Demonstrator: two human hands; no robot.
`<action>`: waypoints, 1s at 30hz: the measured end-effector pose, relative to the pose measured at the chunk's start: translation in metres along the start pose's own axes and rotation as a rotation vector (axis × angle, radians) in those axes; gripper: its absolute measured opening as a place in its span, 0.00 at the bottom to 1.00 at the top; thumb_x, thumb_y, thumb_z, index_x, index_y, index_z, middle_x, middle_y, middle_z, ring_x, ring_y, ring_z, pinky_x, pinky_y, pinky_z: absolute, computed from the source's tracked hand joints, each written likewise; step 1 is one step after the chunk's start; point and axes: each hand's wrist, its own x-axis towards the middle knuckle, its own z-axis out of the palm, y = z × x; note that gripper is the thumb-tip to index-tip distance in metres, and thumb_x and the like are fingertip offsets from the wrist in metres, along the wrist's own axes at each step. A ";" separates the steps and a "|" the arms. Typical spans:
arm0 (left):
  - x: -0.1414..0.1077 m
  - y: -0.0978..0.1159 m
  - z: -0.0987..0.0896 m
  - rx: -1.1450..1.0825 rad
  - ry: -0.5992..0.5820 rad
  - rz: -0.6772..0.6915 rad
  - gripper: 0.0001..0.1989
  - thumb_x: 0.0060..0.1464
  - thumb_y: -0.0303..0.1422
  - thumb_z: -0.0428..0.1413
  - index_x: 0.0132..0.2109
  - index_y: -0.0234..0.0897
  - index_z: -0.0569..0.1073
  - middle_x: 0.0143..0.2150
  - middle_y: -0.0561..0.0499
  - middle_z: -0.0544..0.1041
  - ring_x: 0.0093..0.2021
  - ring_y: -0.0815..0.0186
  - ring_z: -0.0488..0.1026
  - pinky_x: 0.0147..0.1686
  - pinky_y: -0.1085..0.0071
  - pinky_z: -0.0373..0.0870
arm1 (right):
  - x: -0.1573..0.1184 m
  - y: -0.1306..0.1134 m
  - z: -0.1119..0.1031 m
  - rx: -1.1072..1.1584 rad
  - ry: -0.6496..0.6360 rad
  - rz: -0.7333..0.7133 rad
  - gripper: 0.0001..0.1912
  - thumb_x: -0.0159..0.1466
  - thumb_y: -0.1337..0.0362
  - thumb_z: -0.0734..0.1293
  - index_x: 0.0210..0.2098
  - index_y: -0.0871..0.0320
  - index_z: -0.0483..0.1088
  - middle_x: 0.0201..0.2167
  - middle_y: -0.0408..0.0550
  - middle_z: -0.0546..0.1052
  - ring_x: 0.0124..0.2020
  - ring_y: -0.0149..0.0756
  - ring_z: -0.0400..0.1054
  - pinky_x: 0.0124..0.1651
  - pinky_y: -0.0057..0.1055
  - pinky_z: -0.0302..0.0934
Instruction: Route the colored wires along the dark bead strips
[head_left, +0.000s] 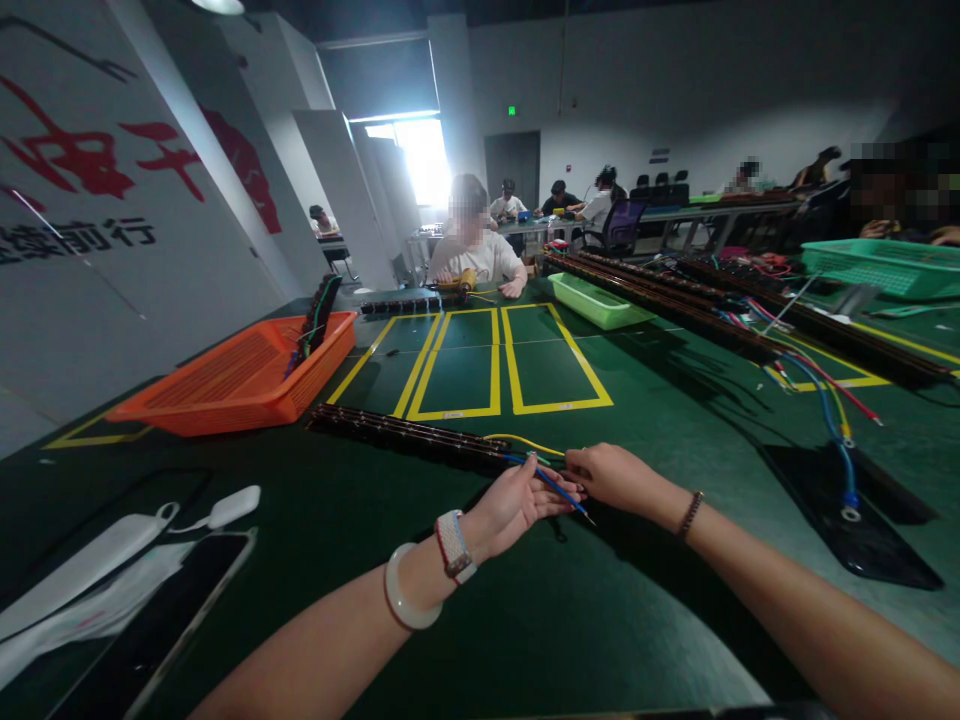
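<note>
A long dark strip (pixel 405 430) lies across the green table in front of me, with yellow, green and blue wires coming out of its right end. My left hand (pixel 517 503) is palm up under that end, fingers spread, and the blue wire (pixel 559 487) lies across it. The wire's bare tip points to the lower right. My right hand (pixel 611 474) touches the left fingertips from the right, its fingers pinched together at the wire ends. What they pinch is too small to make out.
An orange basket (pixel 300 385) stands at the left, a green tray (pixel 600 300) beyond the yellow-taped rectangles. More wired strips (pixel 675 310) lie at the right by a black phone-like slab (pixel 862 530). A person (pixel 480 250) sits opposite.
</note>
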 end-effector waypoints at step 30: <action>-0.006 -0.004 0.007 0.446 -0.113 -0.058 0.30 0.54 0.53 0.45 0.31 0.25 0.71 0.29 0.35 0.77 0.27 0.59 0.76 0.23 0.69 0.71 | -0.010 -0.016 -0.014 -0.010 0.060 -0.150 0.12 0.65 0.72 0.57 0.34 0.61 0.72 0.30 0.48 0.72 0.28 0.30 0.66 0.30 0.24 0.54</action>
